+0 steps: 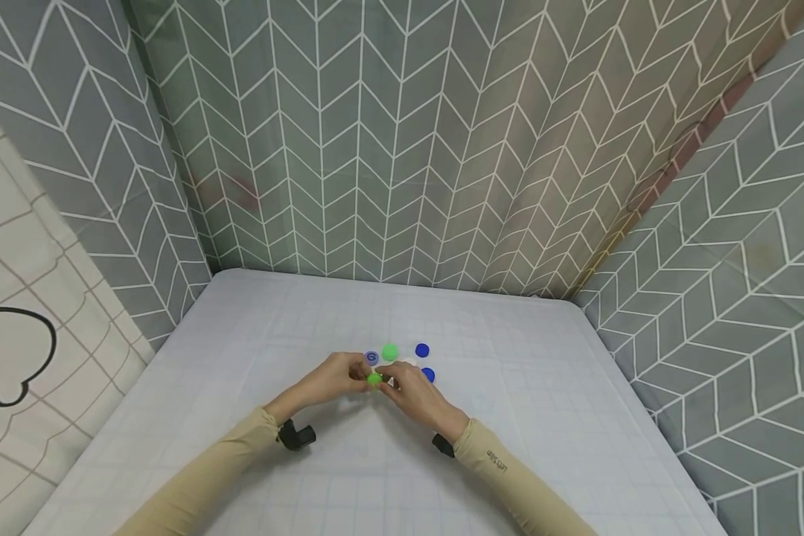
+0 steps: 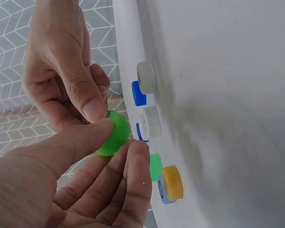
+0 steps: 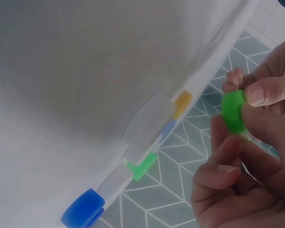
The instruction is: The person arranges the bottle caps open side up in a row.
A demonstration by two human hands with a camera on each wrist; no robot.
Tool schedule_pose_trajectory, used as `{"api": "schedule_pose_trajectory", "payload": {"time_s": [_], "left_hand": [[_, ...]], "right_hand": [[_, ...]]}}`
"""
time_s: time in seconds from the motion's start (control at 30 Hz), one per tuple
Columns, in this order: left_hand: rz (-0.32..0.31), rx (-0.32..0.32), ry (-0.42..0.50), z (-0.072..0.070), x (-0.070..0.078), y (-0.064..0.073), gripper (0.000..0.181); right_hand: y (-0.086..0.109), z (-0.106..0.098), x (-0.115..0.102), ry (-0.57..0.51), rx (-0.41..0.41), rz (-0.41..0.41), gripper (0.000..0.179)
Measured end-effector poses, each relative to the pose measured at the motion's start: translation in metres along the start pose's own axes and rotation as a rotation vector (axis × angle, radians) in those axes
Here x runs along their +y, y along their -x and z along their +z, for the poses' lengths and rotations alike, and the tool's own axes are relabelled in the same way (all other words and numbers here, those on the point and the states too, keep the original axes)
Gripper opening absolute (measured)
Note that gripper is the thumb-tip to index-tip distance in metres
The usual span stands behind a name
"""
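A small bright green round cap (image 1: 374, 379) is held up between both hands, just above the table. My left hand (image 1: 335, 376) pinches it, the thumb lying on its face in the left wrist view. From the other side my right hand (image 1: 415, 391) pinches its edge with thumb and fingers. Behind the hands lie a light green cap (image 1: 390, 352), a pale blue cap with a printed mark (image 1: 371, 358) and two dark blue caps (image 1: 422, 350). The left wrist view also shows a yellow cap (image 2: 173, 182) and two whitish caps (image 2: 151, 121).
A white-covered table (image 1: 295, 313) carries everything. Grey chevron-patterned curtains (image 1: 388, 149) stand behind it and at the right. At the left hangs a white gridded cloth (image 1: 27, 246). Black wrist-worn devices (image 1: 298, 437) sit below both wrists.
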State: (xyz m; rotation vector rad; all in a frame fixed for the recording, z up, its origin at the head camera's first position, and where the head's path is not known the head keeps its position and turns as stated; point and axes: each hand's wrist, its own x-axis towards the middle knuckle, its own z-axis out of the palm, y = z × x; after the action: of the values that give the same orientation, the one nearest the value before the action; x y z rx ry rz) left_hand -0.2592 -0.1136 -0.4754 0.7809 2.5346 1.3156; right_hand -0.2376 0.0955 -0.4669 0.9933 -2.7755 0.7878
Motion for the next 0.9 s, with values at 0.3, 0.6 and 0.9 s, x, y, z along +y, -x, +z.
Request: {"api": "schedule_pose_trajectory", "payload": {"time_s": [0.3, 0.6, 0.9], "left_hand": [[0.024, 0.029, 0.033, -0.0056, 0.0031, 0.0014, 0.013], [0.012, 0.037, 0.044, -0.0075, 0.0031, 0.0025, 0.014], [-0.006, 0.03, 0.055, -0.0095, 0.0054, 0.0026, 0.015]], "right_hand": [[-0.0006, -0.0022, -0.0007, -0.028, 0.059, -0.003, 0.018], [-0.0006, -0.0027, 0.0018, -0.073, 0.105, -0.032, 0.014], [0.0015, -0.0046, 0.0003, -0.076, 0.095, -0.045, 0.017]]}}
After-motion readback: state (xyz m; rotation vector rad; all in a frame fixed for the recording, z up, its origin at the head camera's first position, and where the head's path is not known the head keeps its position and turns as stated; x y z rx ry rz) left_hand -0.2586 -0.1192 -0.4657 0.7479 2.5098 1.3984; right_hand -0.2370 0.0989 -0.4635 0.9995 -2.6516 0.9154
